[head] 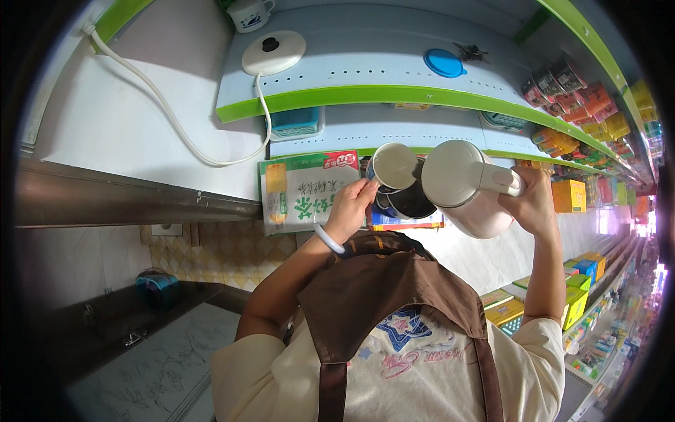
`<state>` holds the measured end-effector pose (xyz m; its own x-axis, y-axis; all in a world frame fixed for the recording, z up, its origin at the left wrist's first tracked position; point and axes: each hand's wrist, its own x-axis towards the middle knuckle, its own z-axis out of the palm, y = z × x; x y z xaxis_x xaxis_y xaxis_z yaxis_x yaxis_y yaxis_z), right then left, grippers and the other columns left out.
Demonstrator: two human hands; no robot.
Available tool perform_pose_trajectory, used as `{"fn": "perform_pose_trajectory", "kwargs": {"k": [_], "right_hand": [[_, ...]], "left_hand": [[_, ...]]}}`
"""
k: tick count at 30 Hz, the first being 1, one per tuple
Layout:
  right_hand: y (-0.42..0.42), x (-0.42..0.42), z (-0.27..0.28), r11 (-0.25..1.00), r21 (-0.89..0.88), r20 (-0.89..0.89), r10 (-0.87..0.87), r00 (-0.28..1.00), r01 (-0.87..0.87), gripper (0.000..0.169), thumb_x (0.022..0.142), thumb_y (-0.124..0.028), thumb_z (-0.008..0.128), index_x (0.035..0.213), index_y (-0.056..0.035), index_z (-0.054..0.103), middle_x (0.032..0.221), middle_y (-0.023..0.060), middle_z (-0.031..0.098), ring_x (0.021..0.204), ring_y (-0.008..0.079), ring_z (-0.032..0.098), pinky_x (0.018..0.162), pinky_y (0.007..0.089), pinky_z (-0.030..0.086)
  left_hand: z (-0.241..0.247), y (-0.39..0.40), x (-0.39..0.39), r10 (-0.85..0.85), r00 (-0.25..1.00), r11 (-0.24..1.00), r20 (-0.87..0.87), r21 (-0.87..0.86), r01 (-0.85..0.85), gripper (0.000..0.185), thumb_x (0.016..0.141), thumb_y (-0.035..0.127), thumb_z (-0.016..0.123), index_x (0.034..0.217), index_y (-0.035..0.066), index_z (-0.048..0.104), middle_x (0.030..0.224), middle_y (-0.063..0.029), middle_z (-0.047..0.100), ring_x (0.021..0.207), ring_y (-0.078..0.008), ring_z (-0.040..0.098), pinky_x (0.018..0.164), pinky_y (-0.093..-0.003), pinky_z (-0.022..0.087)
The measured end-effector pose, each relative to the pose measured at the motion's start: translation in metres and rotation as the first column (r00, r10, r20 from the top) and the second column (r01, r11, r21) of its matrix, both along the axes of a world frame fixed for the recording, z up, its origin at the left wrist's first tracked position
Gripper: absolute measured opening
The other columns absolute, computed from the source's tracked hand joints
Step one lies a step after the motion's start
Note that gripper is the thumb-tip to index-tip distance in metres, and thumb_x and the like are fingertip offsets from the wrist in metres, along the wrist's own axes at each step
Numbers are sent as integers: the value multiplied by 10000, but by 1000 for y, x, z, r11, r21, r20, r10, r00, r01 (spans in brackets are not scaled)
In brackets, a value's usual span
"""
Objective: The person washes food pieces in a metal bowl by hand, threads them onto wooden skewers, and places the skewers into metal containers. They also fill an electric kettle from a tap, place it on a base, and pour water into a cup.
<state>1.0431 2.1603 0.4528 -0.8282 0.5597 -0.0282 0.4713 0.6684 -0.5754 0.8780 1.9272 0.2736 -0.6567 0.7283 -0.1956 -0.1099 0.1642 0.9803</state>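
Observation:
My right hand (530, 203) grips the handle of a white electric kettle (453, 179), which is tilted with its spout side towards a white cup. Between finger and thumb, my left hand (350, 208) holds that cup (393, 166) by its handle side. The kettle's spout is close to the cup's rim; whether liquid flows cannot be told. Below them is a dark, open round container (414, 203), partly hidden by the cup and the kettle. A printed carton (303, 195) stands just left of my left hand.
On the blue-grey shelf (348, 47) are a white lid-like disc with a black knob (274, 51), a white mug (250, 15), a blue lid (444, 63) and keys (471, 53). A white cord (176, 126) hangs at left. Packaged goods line the right shelves; a yellow box (568, 196) stands beyond my right hand.

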Motion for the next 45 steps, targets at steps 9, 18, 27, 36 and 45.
{"fn": "perform_pose_trajectory", "kwargs": {"k": [9, 18, 27, 36, 45], "right_hand": [[3, 4, 0, 999, -46, 3, -28, 1000, 28, 204, 582, -84, 639, 744, 40, 651, 591, 116, 596, 541, 157, 553, 570, 315, 464], [18, 23, -22, 967, -247, -140, -94, 986, 57, 176, 596, -48, 622, 748, 37, 639, 612, 42, 587, 571, 95, 530, 553, 270, 447], [33, 69, -83, 732, -681, -477, -443, 759, 0, 86, 622, 23, 503, 664, -21, 564, 625, -35, 521, 532, 31, 425, 461, 201, 313], [32, 103, -131, 622, -783, -534, -673, 512, 1, 387, 862, -417, 531, 730, -53, 523, 509, 27, 433, 406, 105, 368, 399, 234, 270], [30, 130, -156, 561, -827, -494, -763, 416, 47, 358, 856, -379, 527, 743, -39, 519, 567, 46, 462, 455, 113, 395, 418, 240, 288]], "left_hand": [[-5, 3, 0, -12, 999, 1000, -51, -5, 12, 345, 966, 279, 483, 700, 58, 483, 616, 34, 400, 576, -62, 347, 515, -239, 306], [2, 7, -2, -53, 998, 999, 35, 2, 53, 324, 968, 297, 485, 735, 72, 491, 678, 45, 426, 605, -45, 350, 520, -214, 299], [58, 31, -16, -141, 939, 982, 314, 166, 92, 263, 981, 258, 477, 776, 93, 484, 697, 63, 386, 586, -16, 287, 497, -174, 252], [123, 88, -105, -87, 974, 956, 210, 291, 23, 238, 978, 255, 476, 794, 104, 472, 707, 46, 397, 563, -33, 285, 490, -180, 245], [90, 202, -229, 77, 969, 934, 233, 323, -152, 302, 955, 338, 511, 736, 133, 482, 658, 51, 393, 552, -59, 308, 484, -202, 257]]}}
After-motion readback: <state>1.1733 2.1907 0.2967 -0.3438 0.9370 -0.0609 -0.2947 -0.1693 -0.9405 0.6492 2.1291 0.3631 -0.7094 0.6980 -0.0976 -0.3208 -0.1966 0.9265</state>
